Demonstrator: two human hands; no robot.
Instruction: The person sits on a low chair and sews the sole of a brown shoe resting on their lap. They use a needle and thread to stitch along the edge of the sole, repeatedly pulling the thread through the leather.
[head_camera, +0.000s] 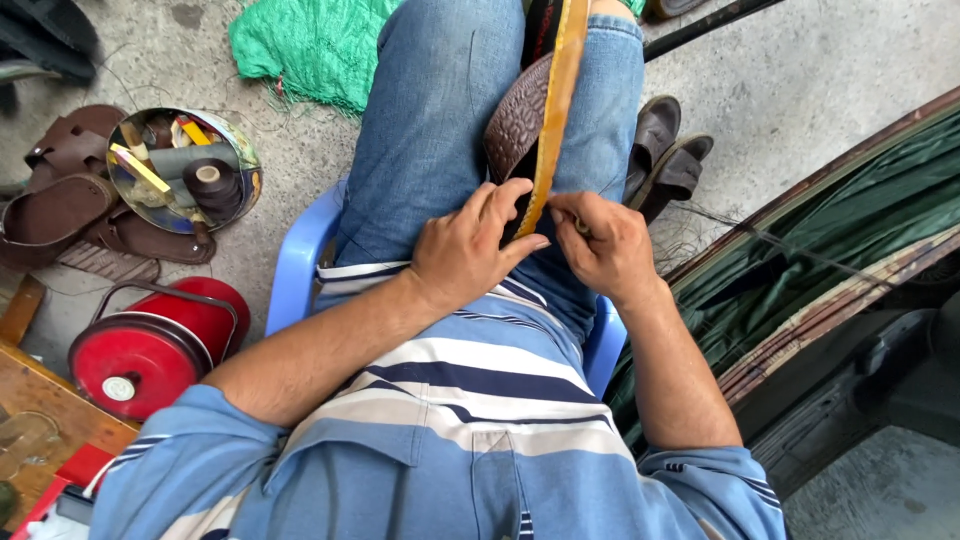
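Seated on a blue plastic chair (297, 262), in jeans and a striped shirt, with a brown sandal (515, 120) clamped sole-outward between the knees. A yellow strap (556, 95) running from the top edge down along the sandal's sole to the lap. Left hand (470, 245) lying across the lower end of the strap, fingers (500, 200) curled and pressed against it, thumb tip touching its edge. Right hand (600, 245) just beside, on the other side of the strap, fingers folded tight, pinching near the strap's lower end; what exactly sits inside that pinch, impossible to tell.

On the concrete floor (800, 70), left of the chair: a round tin (185, 170) holding thread spools and small sticks, several brown sandals (70, 205) beside it, a red drum-shaped can (150, 345) nearer the body. Green netting (305, 45) bunched above the knee. A dark pair of slippers (668, 155) standing by the right leg.
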